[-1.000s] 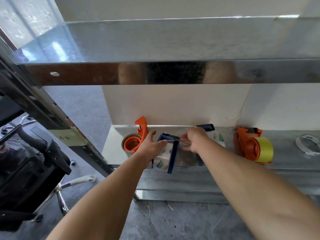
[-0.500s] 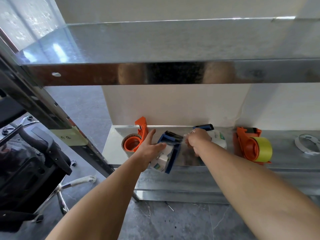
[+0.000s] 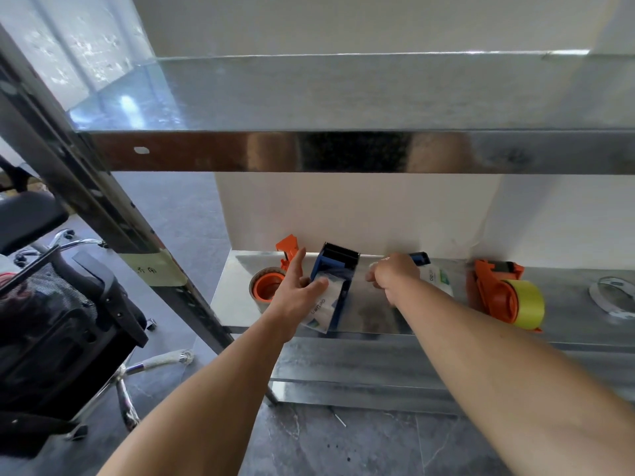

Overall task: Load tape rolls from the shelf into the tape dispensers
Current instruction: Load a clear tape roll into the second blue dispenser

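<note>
The blue dispenser carries a white label with small lettering, seemingly "deli", too small to read surely. A second white label with similar partial letters shows on the blue dispenser behind, just right of the right hand. A strip of pale masking tape on the shelf post bears two handwritten characters that cannot be made out.

The blue dispenser stands on the lower shelf, its black toothed blade at the far end, its near end at the shelf's front edge. The left hand lies against its left side, thumb raised, fingers fairly straight and pressing its labelled face. The right hand is just right of it, fingers curled in a pinch; what it holds is too faint to tell, possibly clear tape.

Left of the left hand sits an orange dispenser with a brownish roll. Far right stands another orange dispenser with a yellow roll. A clear roll lies at the right edge.
</note>
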Demonstrator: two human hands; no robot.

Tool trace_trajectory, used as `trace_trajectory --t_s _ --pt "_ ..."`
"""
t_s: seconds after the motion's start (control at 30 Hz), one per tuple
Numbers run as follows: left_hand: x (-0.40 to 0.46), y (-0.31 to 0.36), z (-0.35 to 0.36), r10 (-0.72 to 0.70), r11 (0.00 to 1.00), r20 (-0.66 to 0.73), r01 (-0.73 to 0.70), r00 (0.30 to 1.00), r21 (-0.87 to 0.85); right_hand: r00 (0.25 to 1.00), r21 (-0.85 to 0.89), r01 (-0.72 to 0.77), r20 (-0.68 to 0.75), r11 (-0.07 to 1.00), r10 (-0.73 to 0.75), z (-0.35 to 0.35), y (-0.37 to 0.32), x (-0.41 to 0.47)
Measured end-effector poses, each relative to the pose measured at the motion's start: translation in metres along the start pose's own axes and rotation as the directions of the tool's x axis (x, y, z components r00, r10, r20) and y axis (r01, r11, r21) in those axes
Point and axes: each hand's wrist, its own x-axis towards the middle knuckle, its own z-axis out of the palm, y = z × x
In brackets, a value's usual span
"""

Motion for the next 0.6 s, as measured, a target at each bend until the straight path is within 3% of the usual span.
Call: trace_trajectory --t_s 0.13,0.27,0.6 --pt "-0.008 0.005 0.003 0.02 0.998 0.067 -0.023 0.998 0.05 0.99 -0.138 0.115 -0.07 0.984 -0.125 -0.011 -0.012 0.0" --pt "-0.011 0.009 0.004 0.033 0.997 0.108 -0.04 0.994 0.063 0.948 -0.115 0.255 -0.168 0.96 -0.272 -0.015 -0.018 -0.005" --pt "-0.018 0.02 0.011 0.053 0.993 0.178 -0.07 0.983 0.092 0.924 -0.123 0.331 -0.159 0.936 -0.348 -0.02 -0.026 -0.008"
